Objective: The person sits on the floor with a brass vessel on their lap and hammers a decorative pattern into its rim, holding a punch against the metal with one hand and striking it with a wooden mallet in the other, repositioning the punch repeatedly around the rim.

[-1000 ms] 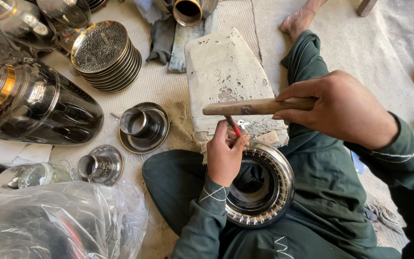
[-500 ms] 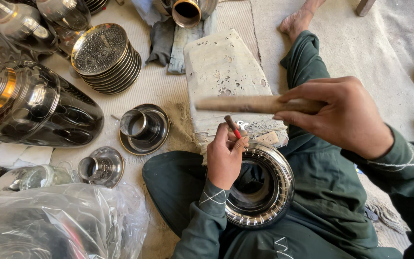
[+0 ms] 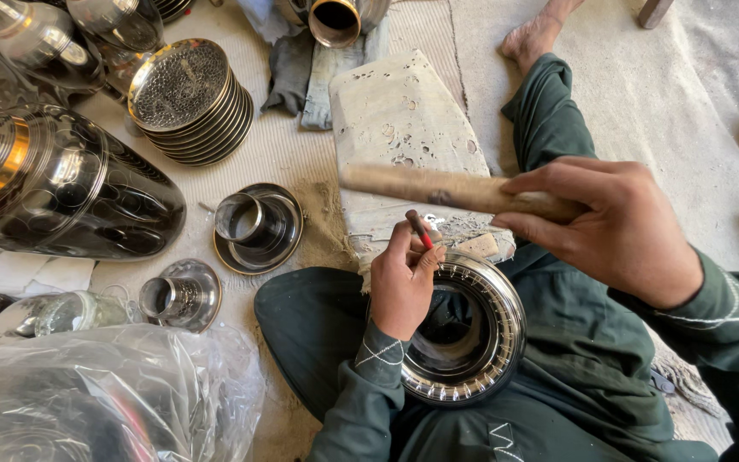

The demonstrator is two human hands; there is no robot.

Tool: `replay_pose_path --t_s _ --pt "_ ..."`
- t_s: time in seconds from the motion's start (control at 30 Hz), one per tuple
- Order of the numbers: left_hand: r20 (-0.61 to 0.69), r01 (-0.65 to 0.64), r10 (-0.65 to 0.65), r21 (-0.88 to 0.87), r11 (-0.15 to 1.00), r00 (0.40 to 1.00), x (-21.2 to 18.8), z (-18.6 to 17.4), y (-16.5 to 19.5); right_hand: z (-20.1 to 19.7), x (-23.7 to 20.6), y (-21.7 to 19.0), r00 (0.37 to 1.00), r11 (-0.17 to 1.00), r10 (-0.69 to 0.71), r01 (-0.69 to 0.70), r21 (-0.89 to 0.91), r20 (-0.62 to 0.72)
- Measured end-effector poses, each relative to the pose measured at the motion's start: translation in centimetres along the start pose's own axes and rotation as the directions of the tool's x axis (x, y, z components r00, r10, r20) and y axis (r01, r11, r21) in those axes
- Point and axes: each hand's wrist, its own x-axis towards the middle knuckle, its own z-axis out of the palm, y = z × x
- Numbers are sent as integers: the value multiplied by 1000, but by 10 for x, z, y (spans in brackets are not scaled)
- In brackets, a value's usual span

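Floor mat; left fingers [image 3: 412, 257] pinch punch [image 3: 419, 229] on ring [image 3: 472, 342]; right fingers [image 3: 540, 205] grip mallet [image 3: 438, 188].

Seated worker chasing a metal ring on the lap

The left hand [image 3: 404, 287] pinches a thin punch [image 3: 419, 229] against the ribbed ring [image 3: 482, 364]; the right hand [image 3: 613, 227] grips a wooden stick [image 3: 438, 188] above it.

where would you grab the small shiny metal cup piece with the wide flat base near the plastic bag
Probably by the upright round neck of the small metal cup piece, coming straight down from above: its wide flat base lies flush on the cloth floor, leaving no edge to get under.
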Motion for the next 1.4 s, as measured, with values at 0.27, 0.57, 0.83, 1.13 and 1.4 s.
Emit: replay_pose_path --t_s 0.27,0.57,0.83,1.13,1.4 --pt "-33 -60 59 -38 997 998 -3 1 -6 1 -6 -1 990 992 103 -95 -82 99" --pt "-45 -94 90 -82 992 995 -7 3 -11 0 -16 -6 987 993 -110 114 35 -115" --pt "4 -166 166 -7 986 986 -7 1 -19 1 -25 -6 997 997 -73 73 5 -41" --pt "-9 -191 191 -35 981 982 -8 1 -23 -1 -35 -7 991 992 -116 111 -66 -68" --pt "-3 -221 221 7 975 975 -8 0 -25 5 -47 -7 983 982 -132 112 -150 -128"
